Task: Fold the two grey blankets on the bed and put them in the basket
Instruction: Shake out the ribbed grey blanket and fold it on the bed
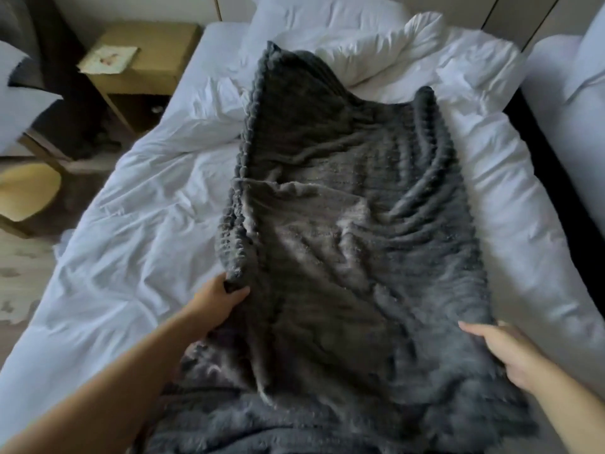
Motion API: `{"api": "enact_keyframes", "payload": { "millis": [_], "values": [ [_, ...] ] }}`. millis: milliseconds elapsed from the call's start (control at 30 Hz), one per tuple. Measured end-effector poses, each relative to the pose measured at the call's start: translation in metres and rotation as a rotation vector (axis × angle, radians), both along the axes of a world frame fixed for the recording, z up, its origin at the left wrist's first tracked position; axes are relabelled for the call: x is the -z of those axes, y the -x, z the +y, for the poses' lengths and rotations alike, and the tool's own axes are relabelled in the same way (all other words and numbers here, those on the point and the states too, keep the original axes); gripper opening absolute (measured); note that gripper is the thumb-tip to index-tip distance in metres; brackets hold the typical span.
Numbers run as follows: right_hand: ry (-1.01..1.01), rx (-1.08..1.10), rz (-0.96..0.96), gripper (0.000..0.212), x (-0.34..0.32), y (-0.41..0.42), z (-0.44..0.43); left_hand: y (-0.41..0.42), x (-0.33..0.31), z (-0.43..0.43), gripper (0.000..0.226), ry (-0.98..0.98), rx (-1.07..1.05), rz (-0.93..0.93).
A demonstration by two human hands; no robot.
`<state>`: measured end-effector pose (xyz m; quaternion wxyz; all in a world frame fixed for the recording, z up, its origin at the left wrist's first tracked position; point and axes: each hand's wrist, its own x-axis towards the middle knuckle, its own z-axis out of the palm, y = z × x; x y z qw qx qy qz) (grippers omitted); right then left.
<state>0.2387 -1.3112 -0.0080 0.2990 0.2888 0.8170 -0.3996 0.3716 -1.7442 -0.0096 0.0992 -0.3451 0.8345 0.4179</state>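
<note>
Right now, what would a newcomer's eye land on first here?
A rumpled grey blanket runs down the middle of the white bed. The left hand grips its left edge and the right hand holds its right edge, both near the camera. A wooden nightstand stands to the left of the bed's far end.

Bed (pixel 137 231): white, creased duvet, with white pillows (pixel 330 24) at the head. Left of the head: wooden bedside table (pixel 154 70) carrying a pale card (pixel 109 59). Lower left: what appears to be a yellow-seated stool (pixel 29 191) on a pale patterned floor (pixel 19 270). Right: light upholstered furniture (pixel 563 132), separated from the bed by a dark gap. Lighting: dim, diffuse.
</note>
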Motion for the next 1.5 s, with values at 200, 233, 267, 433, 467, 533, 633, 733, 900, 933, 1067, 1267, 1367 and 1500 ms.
{"api": "enact_keyframes", "payload": {
  "millis": [200,233,267,433,467,533,633,733,900,933,1067,1267,1367,1500],
  "values": [
    [0.34,0.237,0.515,0.043,-0.115,0.156,-0.079,0.156,-0.11,-0.051,0.032,0.009,-0.387,0.467],
    [0.404,0.28,0.576,0.043,-0.126,0.181,-0.087,0.174,-0.119,-0.065,0.044,0.019,-0.46,0.517],
    [0.487,0.289,0.61,0.043,-0.133,0.199,-0.094,0.186,-0.122,-0.077,0.057,0.006,-0.506,0.53],
    [0.316,0.07,0.561,0.02,-0.081,0.194,-0.093,0.162,-0.058,-0.098,0.06,-0.013,-0.39,0.199],
    [0.238,0.031,0.481,0.029,-0.055,0.182,-0.086,0.145,-0.039,-0.097,0.053,-0.009,-0.355,0.114],
    [0.162,-0.025,0.229,0.045,-0.003,0.154,-0.074,0.111,0.0,-0.094,0.05,-0.013,-0.312,-0.071],
    [-0.003,-0.068,-0.02,0.057,0.065,0.107,-0.062,0.07,0.065,-0.091,0.072,-0.034,-0.331,-0.266],
    [-0.183,-0.06,0.013,0.06,0.106,0.073,-0.061,0.043,0.107,-0.09,0.085,0.076,-0.451,-0.348],
    [-0.297,-0.061,0.013,0.094,0.126,0.064,-0.068,0.017,0.138,-0.114,0.083,0.183,-0.549,-0.294],
    [-0.264,-0.073,-0.025,0.089,0.126,0.065,-0.067,0.017,0.138,-0.117,0.07,0.127,-0.518,-0.297],
    [-0.253,-0.203,-0.146,0.057,0.109,0.075,-0.067,0.024,0.119,-0.122,0.047,-0.042,-0.22,-0.47],
    [-0.021,-0.105,0.115,0.018,0.055,0.143,-0.103,0.084,0.06,-0.144,0.027,-0.17,-0.371,-0.016],
    [0.013,0.069,0.425,0.049,0.053,0.163,-0.115,0.093,0.06,-0.15,0.048,0.05,-0.574,0.143],
    [-0.103,-0.061,0.289,0.063,0.086,0.114,-0.099,0.04,0.085,-0.136,0.074,0.063,-0.57,-0.093]
  ]
}}
